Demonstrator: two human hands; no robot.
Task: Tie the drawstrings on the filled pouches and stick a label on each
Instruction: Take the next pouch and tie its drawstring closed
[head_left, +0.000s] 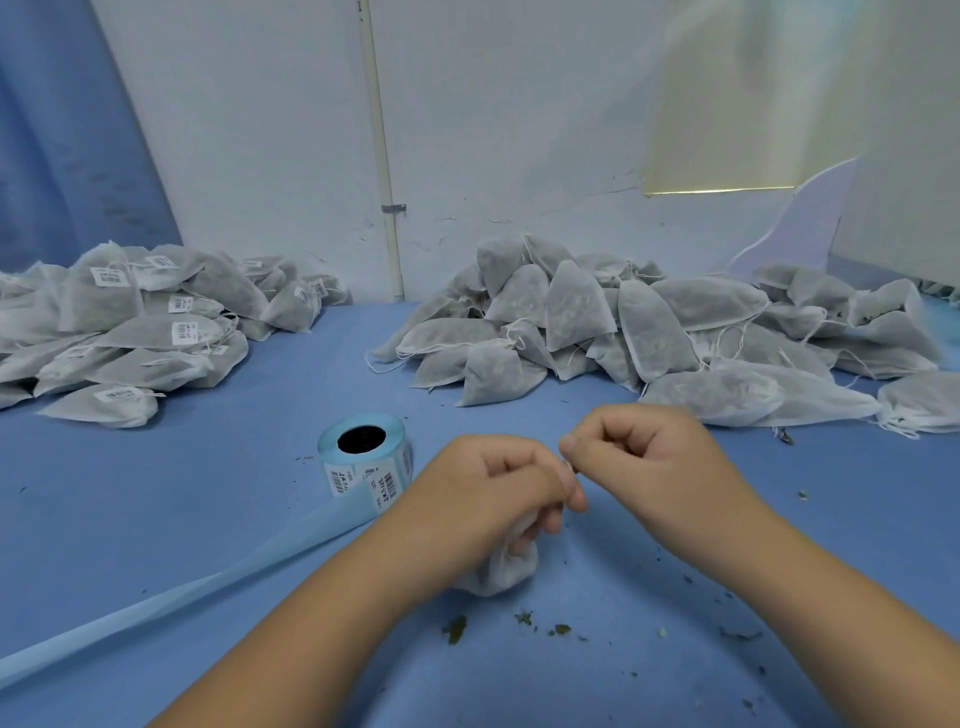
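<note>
**Tying in hand, label yet to come**

A small white fabric pouch (496, 569) sits on the blue surface (156, 493) right in front of the person, mostly hidden under the left hand (498, 478), whose fingers curl round its gathered neck. The right hand (639, 457) is clenched just beside it, thumb and forefinger pinched together at the left knuckles. A pale sliver at the pinch looks like the drawstring (570, 466), though it is too thin to be sure.

The step appears to be the knot itself: no label shows on this pouch. The next move likely calls for pulling the string tight while the left hand keeps the neck bunched, then reaching left for a sticker.

The pale blue roll of barcode labels (366, 452) stands near the left hand, its empty backing strip (182, 587) trailing toward the near left edge. Further left lies a heap of labelled pouches (130, 322). At the back right is a larger heap of unlabelled pouches (623, 327) with loose strings. Dried leaf crumbs (454, 629) dot the surface.
</note>
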